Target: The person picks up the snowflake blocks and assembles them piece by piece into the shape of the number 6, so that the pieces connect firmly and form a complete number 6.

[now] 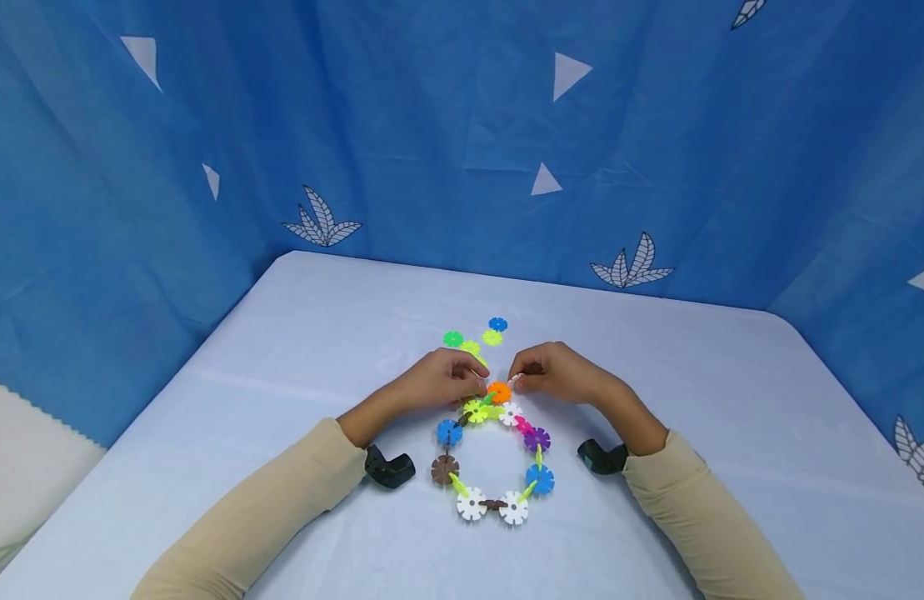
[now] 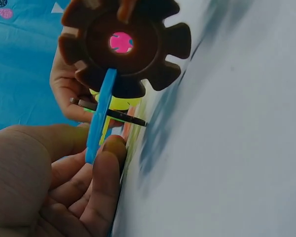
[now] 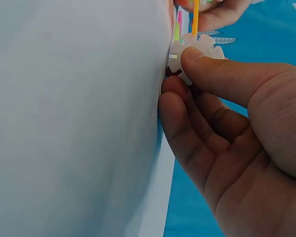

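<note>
Notched plastic discs form a ring on the table, with a brown disc (image 1: 445,469) on its left side and white discs (image 1: 471,504) at the near end. At the far end, my left hand (image 1: 447,379) pinches the left edge of an orange disc (image 1: 499,392); its exact grip is partly hidden in the left wrist view. My right hand (image 1: 559,372) holds a white disc (image 3: 197,49) between thumb and fingers. That disc meets the edge-on orange disc (image 3: 195,19) in the right wrist view. A blue disc (image 2: 101,113) stands before my left fingers.
Several loose discs lie beyond my hands, among them a green disc (image 1: 453,339) and a blue disc (image 1: 497,324). Black wrist devices (image 1: 390,468) sit by both cuffs. White cloth covers the table (image 1: 342,333), and a blue curtain (image 1: 447,125) hangs behind it.
</note>
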Available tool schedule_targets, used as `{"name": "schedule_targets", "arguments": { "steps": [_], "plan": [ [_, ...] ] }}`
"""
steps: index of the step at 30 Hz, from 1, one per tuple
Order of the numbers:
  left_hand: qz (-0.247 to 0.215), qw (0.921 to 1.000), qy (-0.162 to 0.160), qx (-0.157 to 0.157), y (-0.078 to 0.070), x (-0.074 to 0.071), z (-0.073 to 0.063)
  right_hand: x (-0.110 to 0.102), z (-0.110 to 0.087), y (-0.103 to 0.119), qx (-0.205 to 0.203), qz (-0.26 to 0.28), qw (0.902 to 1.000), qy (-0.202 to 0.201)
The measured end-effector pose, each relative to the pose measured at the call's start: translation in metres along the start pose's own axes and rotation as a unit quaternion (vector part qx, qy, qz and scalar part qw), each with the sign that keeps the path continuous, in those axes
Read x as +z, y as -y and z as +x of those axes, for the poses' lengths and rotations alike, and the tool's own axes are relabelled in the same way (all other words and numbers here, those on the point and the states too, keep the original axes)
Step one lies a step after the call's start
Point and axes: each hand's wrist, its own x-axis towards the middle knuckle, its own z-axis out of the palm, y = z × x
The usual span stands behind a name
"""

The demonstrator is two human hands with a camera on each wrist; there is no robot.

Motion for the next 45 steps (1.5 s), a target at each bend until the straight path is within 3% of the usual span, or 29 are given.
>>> {"name": "schedule_targets", "arguments": {
  "steps": [8, 14, 22, 31, 36, 41, 45],
  "plan": [
    [-0.011, 0.9999, 0.002, -0.010, 0.001, 0.004, 0.000, 0.006, 0.004, 0.006, -0.045, -0.019, 0.9988, -0.006],
    [-0.066, 0.9972, -0.010, -0.034, 0.000, 0.006, -0.001, 0.008, 0.004, 0.005, -0.034, -0.003, 0.9989, -0.033],
    [-0.068, 0.9946, -0.042, -0.067, -0.002, 0.010, 0.000, 0.008, 0.003, 0.003, -0.035, 0.033, 0.9978, -0.046],
    [-0.073, 0.9926, -0.051, -0.083, -0.003, 0.011, 0.000, 0.011, 0.004, 0.003, -0.031, 0.039, 0.9978, -0.043],
    [-0.063, 0.9925, -0.045, -0.095, -0.003, 0.011, -0.002, 0.012, 0.006, 0.004, -0.044, 0.033, 0.9977, -0.039],
    [-0.073, 0.9928, -0.012, -0.094, -0.004, 0.009, -0.001, 0.012, 0.008, 0.007, -0.061, 0.035, 0.9975, -0.011],
    [-0.061, 0.9939, -0.001, -0.092, -0.005, 0.006, -0.002, 0.010, 0.012, 0.006, -0.073, -0.002, 0.9973, 0.004]
  ]
}}
